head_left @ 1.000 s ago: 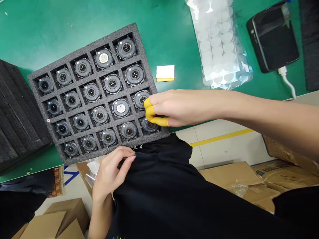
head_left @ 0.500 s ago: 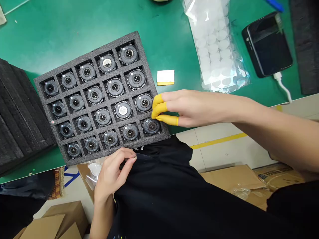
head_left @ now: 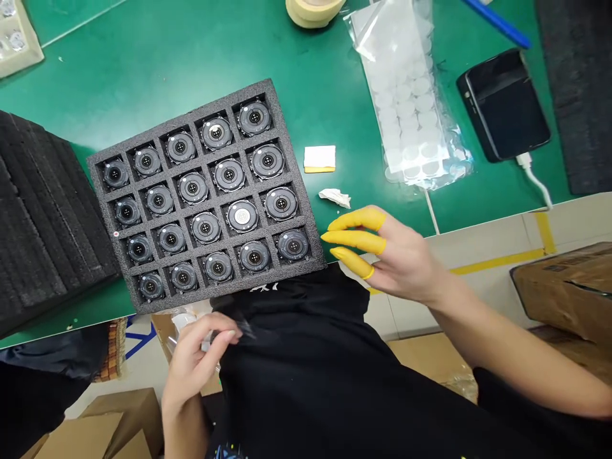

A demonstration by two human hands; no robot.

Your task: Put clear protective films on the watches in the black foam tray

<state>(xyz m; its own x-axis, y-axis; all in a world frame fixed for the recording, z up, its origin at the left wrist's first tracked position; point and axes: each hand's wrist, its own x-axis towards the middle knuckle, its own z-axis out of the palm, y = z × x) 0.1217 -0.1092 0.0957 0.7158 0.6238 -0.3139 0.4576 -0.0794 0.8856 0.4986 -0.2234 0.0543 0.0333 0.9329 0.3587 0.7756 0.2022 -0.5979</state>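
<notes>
Green-topped work table (head_left: 268,60) is stretching across the upper view, with open floor and cardboard boxes (head_left: 115,414) sitting below its edge. On the left, a stack of dark foam slabs (head_left: 43,210) is standing beside the grey foam tray (head_left: 313,236), which is lying tilted near the table's front edge. Farther right, a clear plastic bag (head_left: 411,95) of pale round pieces is lying flat, near a black device (head_left: 507,105) that is trailing a white cable (head_left: 535,178).

Just off the tray's right side, the right hand (head_left: 406,264) is hovering with its yellow-covered fingers slightly spread, gripping nothing visible. Below the tray, the bare left hand (head_left: 196,357) is pinching what seems to be clear film (head_left: 247,329) between thumb and forefinger.

Twenty round dark units (head_left: 219,266) are filling the tray's compartments, one in each; one is bearing a pale disc (head_left: 242,217). Between tray and bag, a white pad (head_left: 320,156) is lying above a crumpled white scrap (head_left: 335,197).

Good handling is probably calling for covered fingertips on the units, a light touch on their rims, and an edge-only hold on the film, away from the tray.
</notes>
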